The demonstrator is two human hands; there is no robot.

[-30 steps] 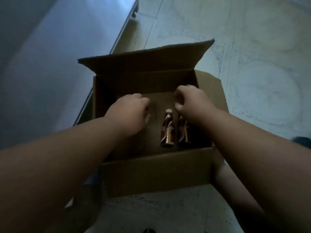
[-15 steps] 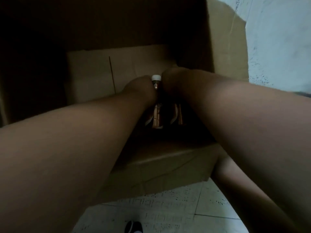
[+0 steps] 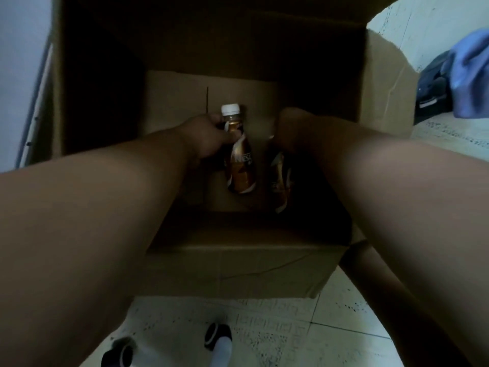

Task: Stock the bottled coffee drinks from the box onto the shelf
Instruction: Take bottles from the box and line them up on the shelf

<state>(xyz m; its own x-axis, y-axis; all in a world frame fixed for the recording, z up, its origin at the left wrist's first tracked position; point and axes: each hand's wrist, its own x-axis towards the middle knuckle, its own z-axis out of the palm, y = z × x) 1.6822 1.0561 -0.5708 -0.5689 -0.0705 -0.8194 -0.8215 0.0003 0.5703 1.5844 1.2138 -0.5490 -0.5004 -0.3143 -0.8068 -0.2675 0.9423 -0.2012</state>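
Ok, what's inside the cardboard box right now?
Two brown coffee bottles: the white-capped bottle gripped by the left hand, and a second bottle whose top the right hand covers. The brown cardboard box's dark corners are unreadable.

Matt cardboard box; glossy plastic bottle; speckled floor tiles.

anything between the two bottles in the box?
No. In the head view, only bare box floor separates the left-hand bottle from the right-hand bottle.

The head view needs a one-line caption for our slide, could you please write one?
Both hands reach into a cardboard box: left hand grips a white-capped coffee bottle, right hand covers a second bottle.
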